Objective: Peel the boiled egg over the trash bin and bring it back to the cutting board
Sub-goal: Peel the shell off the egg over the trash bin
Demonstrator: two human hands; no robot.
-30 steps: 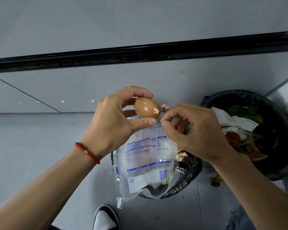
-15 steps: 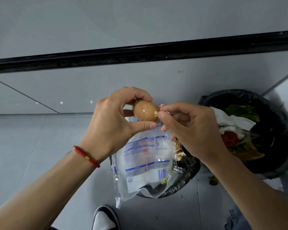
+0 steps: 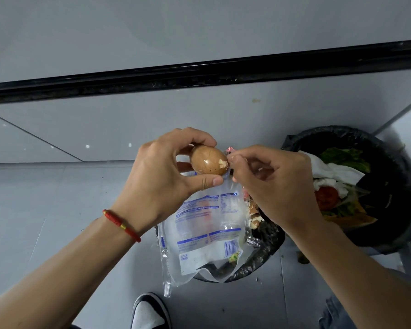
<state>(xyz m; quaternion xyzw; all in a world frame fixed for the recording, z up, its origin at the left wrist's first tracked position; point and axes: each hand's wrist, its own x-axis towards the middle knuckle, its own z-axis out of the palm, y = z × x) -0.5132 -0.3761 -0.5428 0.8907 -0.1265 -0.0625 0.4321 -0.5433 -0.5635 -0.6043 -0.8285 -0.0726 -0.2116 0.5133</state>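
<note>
I see my left hand [image 3: 161,184] holding the brown boiled egg [image 3: 208,161] between thumb and fingers, above the near trash bin [image 3: 259,262]. My right hand [image 3: 271,188] pinches shell at the egg's right end. A clear plastic package [image 3: 204,236] covers that bin's mouth; the second bin [image 3: 394,186] to the right holds food scraps.

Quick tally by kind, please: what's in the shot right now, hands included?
Hands: 2, left hand and right hand
Egg: 1
Trash bins: 2, near bin and far bin
Plastic package: 1
Bracelet: 1
Shoe: 1
Total: 8
</note>
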